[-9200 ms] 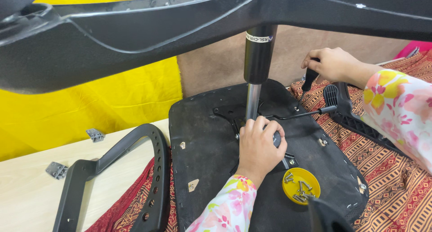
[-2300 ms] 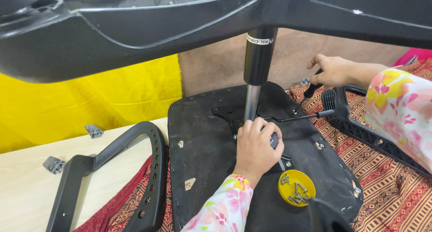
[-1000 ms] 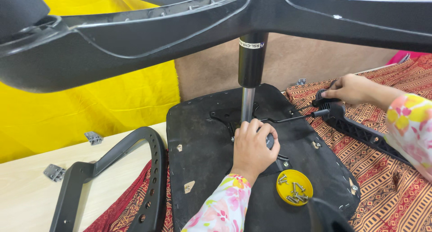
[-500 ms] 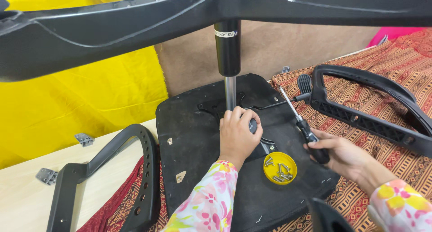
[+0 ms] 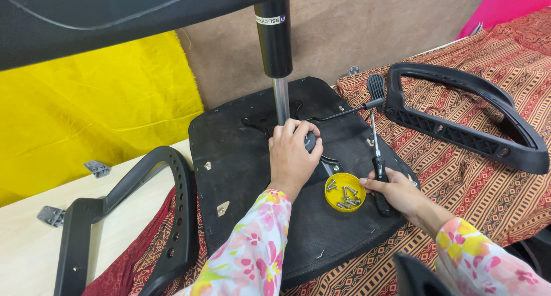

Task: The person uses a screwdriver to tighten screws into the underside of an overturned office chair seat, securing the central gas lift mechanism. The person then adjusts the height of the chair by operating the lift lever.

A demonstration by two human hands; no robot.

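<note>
An upturned black chair seat (image 5: 252, 175) lies on the table with a gas-lift column (image 5: 275, 49) standing up from its mechanism. My left hand (image 5: 291, 155) rests closed over the black mechanism at the foot of the column. My right hand (image 5: 396, 194) grips the black handle of a screwdriver (image 5: 376, 158) that lies on the seat, its shaft pointing away from me. Just left of that hand sits a small yellow dish (image 5: 344, 191) holding several screws. A thin lever with a black paddle (image 5: 376, 86) sticks out from the mechanism toward the far right.
Two black armrests flank the seat, one at the left (image 5: 120, 215) and one at the right (image 5: 465, 112) on a patterned orange cloth (image 5: 459, 175). The chair's star base (image 5: 115, 14) spans the top of the view. Small metal brackets (image 5: 96, 168) lie on the wooden tabletop by yellow fabric (image 5: 86, 106).
My right hand has come back from the far armrest and lever to the seat, carrying the screwdriver down beside the yellow dish. My left hand has stayed on the mechanism. The view shifted.
</note>
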